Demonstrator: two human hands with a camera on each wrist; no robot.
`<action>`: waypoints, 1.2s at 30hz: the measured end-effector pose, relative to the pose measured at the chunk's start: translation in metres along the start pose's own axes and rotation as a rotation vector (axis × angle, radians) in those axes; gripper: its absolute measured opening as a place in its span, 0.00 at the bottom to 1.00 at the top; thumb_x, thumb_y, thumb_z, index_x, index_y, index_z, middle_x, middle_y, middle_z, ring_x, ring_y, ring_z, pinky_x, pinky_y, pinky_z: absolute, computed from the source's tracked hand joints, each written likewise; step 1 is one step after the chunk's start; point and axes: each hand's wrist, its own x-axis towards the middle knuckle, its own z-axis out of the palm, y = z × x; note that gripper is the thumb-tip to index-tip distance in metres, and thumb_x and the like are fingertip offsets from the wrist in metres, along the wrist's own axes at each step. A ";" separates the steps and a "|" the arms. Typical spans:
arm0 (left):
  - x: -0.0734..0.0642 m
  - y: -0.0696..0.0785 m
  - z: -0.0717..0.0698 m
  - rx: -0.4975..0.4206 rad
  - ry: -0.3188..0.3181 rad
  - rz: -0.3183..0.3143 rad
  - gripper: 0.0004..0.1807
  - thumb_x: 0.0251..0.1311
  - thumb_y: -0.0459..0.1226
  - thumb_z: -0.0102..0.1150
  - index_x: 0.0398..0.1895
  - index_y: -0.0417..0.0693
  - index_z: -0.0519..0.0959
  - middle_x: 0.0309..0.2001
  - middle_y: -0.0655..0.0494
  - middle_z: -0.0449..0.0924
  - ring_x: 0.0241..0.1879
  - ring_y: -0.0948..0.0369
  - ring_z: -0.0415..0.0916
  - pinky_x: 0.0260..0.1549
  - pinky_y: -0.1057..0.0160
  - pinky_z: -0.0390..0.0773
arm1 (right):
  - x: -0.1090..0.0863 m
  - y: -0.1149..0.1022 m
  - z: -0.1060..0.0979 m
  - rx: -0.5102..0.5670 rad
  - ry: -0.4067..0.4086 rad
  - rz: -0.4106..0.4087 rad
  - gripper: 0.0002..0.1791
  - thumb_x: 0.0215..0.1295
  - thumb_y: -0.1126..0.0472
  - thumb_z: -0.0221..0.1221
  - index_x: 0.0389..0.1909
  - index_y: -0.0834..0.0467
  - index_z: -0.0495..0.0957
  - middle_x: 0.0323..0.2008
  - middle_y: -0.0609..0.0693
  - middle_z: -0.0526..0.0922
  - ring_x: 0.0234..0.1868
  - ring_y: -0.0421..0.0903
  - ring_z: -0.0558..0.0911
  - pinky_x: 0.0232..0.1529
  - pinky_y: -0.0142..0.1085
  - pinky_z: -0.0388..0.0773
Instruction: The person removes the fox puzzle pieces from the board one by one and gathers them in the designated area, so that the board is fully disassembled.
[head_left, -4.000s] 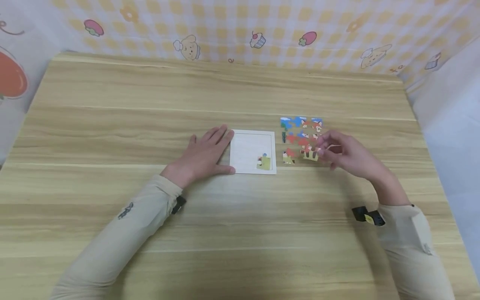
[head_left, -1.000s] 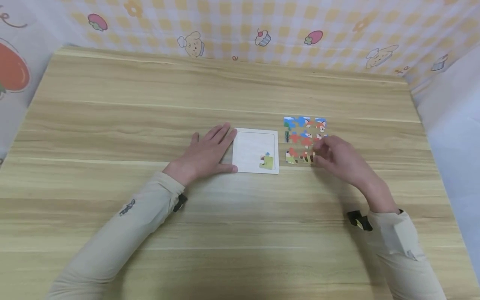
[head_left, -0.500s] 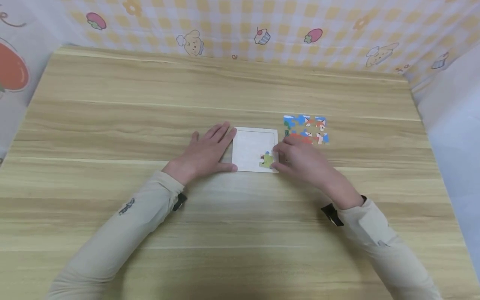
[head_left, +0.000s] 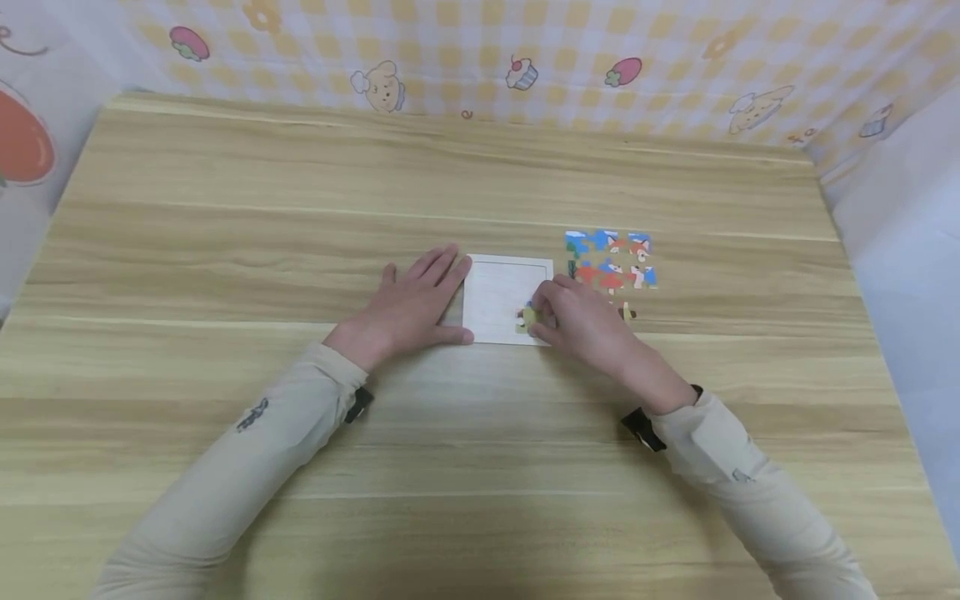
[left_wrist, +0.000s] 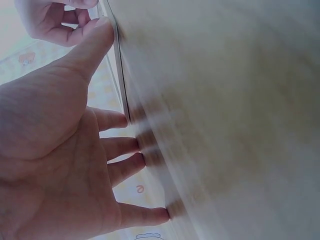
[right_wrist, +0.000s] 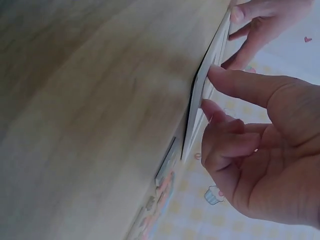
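My left hand lies flat with spread fingers at the left edge of a white square puzzle tray; thumb and index fingertip touch its rim. In the tray's lower right corner lies a yellow-green puzzle piece, partly hidden by my right hand. The right thumb and index finger pinch it at its near and far sides, the other fingers curled in. The right wrist view shows the thumb and index fingertip low against the tray.
Several loose puzzle pieces with fox, sky and red parts lie in rows right of the tray; my right hand covers some. The wooden table ends at a yellow checked cloth behind.
My right hand has moved left from the loose pieces to the tray's lower right corner, and its fingers have come onto the yellow-green piece. My left hand has stayed at the tray's edge.
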 end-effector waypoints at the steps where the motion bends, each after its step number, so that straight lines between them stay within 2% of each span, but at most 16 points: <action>1: 0.000 0.000 0.000 -0.001 -0.001 0.001 0.52 0.56 0.60 0.54 0.74 0.47 0.39 0.73 0.49 0.30 0.71 0.52 0.28 0.57 0.31 0.39 | 0.000 0.000 0.000 0.021 -0.005 -0.003 0.14 0.53 0.65 0.66 0.39 0.66 0.76 0.31 0.52 0.73 0.31 0.47 0.72 0.32 0.36 0.71; 5: 0.000 0.000 0.000 0.001 0.003 0.002 0.52 0.56 0.60 0.54 0.74 0.47 0.39 0.73 0.49 0.31 0.71 0.52 0.29 0.57 0.31 0.39 | -0.002 0.001 0.002 0.079 0.002 -0.006 0.14 0.53 0.67 0.65 0.40 0.65 0.74 0.33 0.53 0.71 0.32 0.48 0.71 0.31 0.36 0.70; 10: 0.000 0.000 0.000 0.006 0.005 0.001 0.53 0.56 0.61 0.54 0.74 0.47 0.39 0.73 0.49 0.31 0.71 0.52 0.29 0.57 0.31 0.40 | -0.005 0.001 0.004 0.104 0.049 -0.009 0.14 0.54 0.66 0.65 0.39 0.62 0.73 0.34 0.53 0.72 0.29 0.47 0.70 0.28 0.36 0.70; 15: 0.000 -0.001 0.001 0.009 0.008 -0.002 0.53 0.56 0.61 0.53 0.74 0.48 0.39 0.73 0.49 0.30 0.71 0.52 0.28 0.57 0.31 0.39 | -0.004 0.003 0.007 0.136 0.107 -0.039 0.08 0.55 0.70 0.62 0.36 0.62 0.75 0.30 0.52 0.77 0.26 0.46 0.72 0.28 0.35 0.70; 19: 0.001 -0.001 0.002 0.009 0.009 0.000 0.52 0.56 0.61 0.53 0.74 0.48 0.39 0.73 0.49 0.30 0.71 0.52 0.28 0.57 0.31 0.39 | -0.006 0.006 0.004 0.198 0.148 -0.075 0.06 0.57 0.72 0.58 0.35 0.61 0.75 0.25 0.50 0.76 0.20 0.44 0.69 0.23 0.34 0.68; 22: 0.000 -0.001 0.002 0.012 0.011 0.002 0.53 0.56 0.61 0.53 0.74 0.47 0.39 0.73 0.49 0.30 0.71 0.52 0.28 0.57 0.31 0.39 | -0.007 0.008 -0.002 0.250 0.169 -0.080 0.05 0.59 0.72 0.57 0.35 0.60 0.74 0.26 0.49 0.76 0.18 0.43 0.68 0.21 0.34 0.67; 27: -0.001 -0.002 0.002 0.014 0.014 0.000 0.53 0.56 0.61 0.53 0.74 0.47 0.39 0.73 0.49 0.30 0.71 0.52 0.28 0.57 0.31 0.40 | -0.009 0.015 -0.019 0.290 0.216 -0.082 0.05 0.60 0.72 0.56 0.34 0.61 0.74 0.30 0.50 0.78 0.22 0.44 0.72 0.21 0.34 0.70; 33: -0.001 -0.002 0.002 0.011 0.014 0.004 0.52 0.56 0.61 0.53 0.74 0.48 0.39 0.73 0.49 0.30 0.71 0.52 0.28 0.57 0.31 0.40 | -0.018 0.038 -0.041 0.258 0.305 -0.080 0.03 0.61 0.72 0.55 0.33 0.62 0.74 0.29 0.51 0.78 0.24 0.44 0.74 0.19 0.31 0.68; 36: 0.000 -0.001 0.002 0.010 0.014 0.007 0.52 0.56 0.61 0.53 0.74 0.48 0.39 0.73 0.49 0.31 0.71 0.52 0.28 0.57 0.31 0.40 | -0.025 0.050 -0.051 0.243 0.313 -0.026 0.02 0.63 0.70 0.55 0.35 0.62 0.74 0.32 0.51 0.78 0.25 0.45 0.73 0.18 0.30 0.66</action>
